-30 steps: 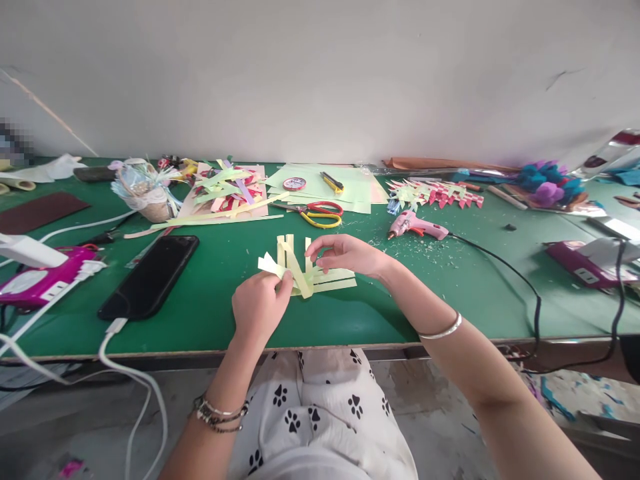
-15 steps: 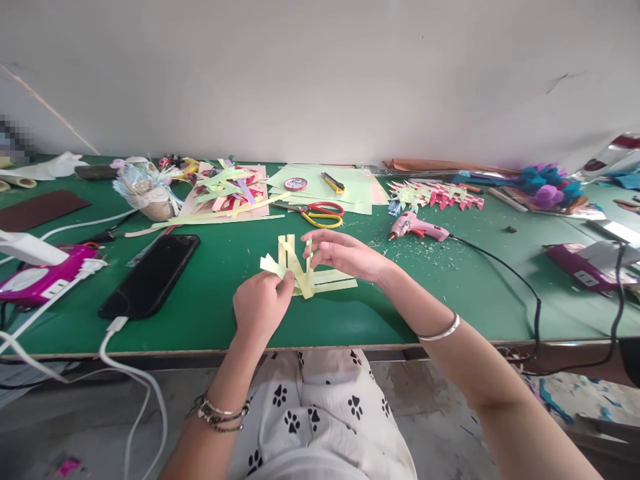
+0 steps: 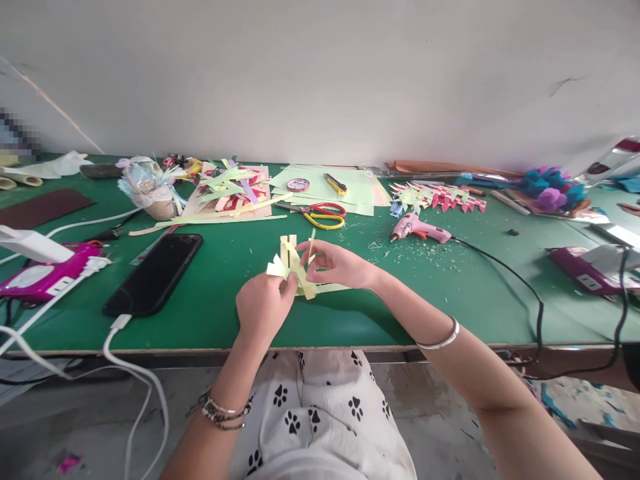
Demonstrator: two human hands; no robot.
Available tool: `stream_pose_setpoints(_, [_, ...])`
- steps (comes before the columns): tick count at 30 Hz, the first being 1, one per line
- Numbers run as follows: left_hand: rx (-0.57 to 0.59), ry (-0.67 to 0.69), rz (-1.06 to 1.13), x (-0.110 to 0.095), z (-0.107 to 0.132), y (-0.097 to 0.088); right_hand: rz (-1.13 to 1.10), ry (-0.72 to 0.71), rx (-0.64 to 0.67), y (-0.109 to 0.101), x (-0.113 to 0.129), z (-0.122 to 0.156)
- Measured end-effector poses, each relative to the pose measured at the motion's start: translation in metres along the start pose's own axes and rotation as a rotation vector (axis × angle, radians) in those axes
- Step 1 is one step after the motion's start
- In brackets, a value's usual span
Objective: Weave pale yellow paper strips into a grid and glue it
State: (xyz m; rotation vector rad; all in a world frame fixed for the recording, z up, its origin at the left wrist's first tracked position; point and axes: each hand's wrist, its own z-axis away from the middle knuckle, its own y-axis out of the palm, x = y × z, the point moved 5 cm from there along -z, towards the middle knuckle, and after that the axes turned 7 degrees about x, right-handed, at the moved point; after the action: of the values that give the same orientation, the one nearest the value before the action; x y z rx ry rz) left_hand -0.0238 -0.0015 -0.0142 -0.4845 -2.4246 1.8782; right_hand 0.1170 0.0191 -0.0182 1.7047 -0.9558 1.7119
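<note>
- Since the earlier frame, the right hand has drawn its fingers in around an upright strip, whose top now leans right; the left hand has stayed nearly in place.
- Left of the frame: a smooth black phone, a flat slab with rounded corners, lies slantwise on the glossy green counter.
- Just left of centre: the left hand has its thumb and fingers pinched on the folded paper strips.
- Centre: these strips are pale yellow, thin, matte and flat, crossing one another. Two run parallel toward the top edge, one lies diagonally from upper left to lower right, another points right.
- Above them: scissors with red and yellow loop handles, blades pointing left.
- Right of centre: the right hand's thumb and fingers grasp the upright strip, seen nearly edge-on.
- Farther right: a pink glue gun, nozzle pointing left.
</note>
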Motion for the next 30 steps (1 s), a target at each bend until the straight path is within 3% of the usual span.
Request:
stream_pose_setpoints(4, [-0.004, 0.009, 0.017, -0.0002, 0.0002, 0.0004, 0.115, 0.028, -0.057, 0.0003, 0.0017, -0.0006])
stream_pose_setpoints(9, [-0.007, 0.049, 0.093, -0.0014, 0.0002, -0.0009, 0.095, 0.025, -0.135, -0.0025, 0.0016, -0.0013])
stream_pose_setpoints(20, [0.028, 0.123, 0.255, -0.0023, -0.0012, -0.0032, 0.074, 0.032, -0.178, -0.0042, 0.0004, -0.0015])
stream_pose_setpoints(30, [0.065, 0.143, 0.251, -0.0034, -0.0023, -0.0022, 0.065, 0.047, -0.181, -0.0053, -0.0003, -0.0013])
